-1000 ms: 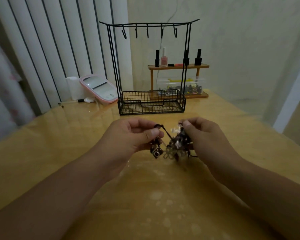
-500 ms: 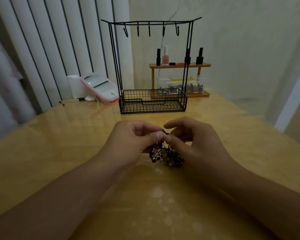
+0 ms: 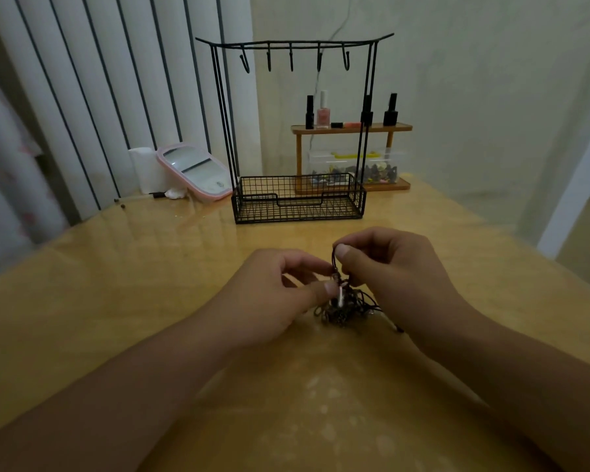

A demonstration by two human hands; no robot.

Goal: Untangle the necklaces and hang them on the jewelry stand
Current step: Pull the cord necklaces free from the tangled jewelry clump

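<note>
A dark tangle of necklaces [image 3: 344, 308] with cords and small charms lies on the yellow table between my hands. My left hand [image 3: 280, 294] pinches a part of the tangle near a small silver piece. My right hand [image 3: 395, 274] pinches a dark cord and holds it up just above the bundle. The black wire jewelry stand [image 3: 297, 131] rises behind them, with several bare hooks on its top bar and a mesh basket at its base.
A pink-framed mirror [image 3: 195, 170] and a white roll [image 3: 147, 168] sit at the back left. A small wooden shelf [image 3: 351, 129] with nail polish bottles and a clear box stands behind the stand. Vertical blinds hang at the left.
My hands came together over the tangle, then the right hand lifted a cord upward. The bundle now rests lower on the table.
</note>
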